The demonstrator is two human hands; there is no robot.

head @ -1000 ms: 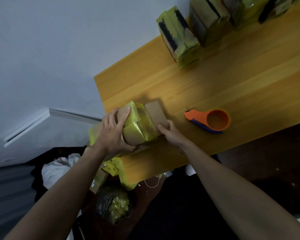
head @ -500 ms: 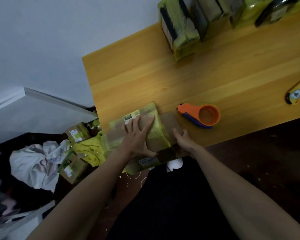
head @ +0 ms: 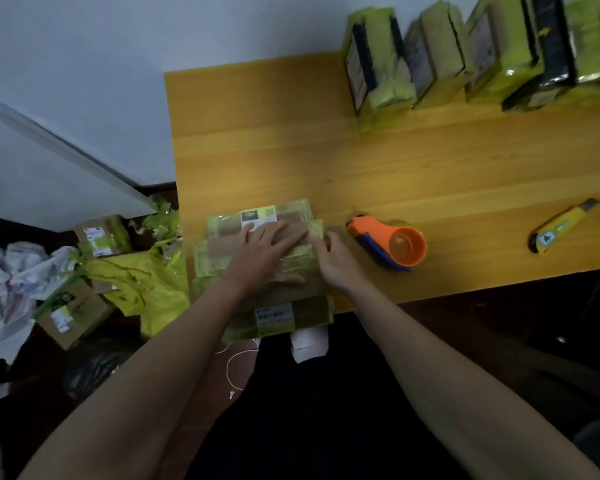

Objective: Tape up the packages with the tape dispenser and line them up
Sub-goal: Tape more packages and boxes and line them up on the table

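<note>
a person's left hand (head: 264,258) lay flat, fingers spread, on a cardboard package (head: 257,268) at the near-left corner of the table (head: 326,161), while the right hand (head: 336,265) curled against its right edge. the package overhung the table edge and might have tipped off; the tape dispenser (head: 392,244) sat just beside it, unused.

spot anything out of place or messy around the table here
Yes. The package under both hands sticks out past the table near edge. Beside the table's left end, loose boxes and crumpled yellow wrap lie heaped on the floor.
</note>
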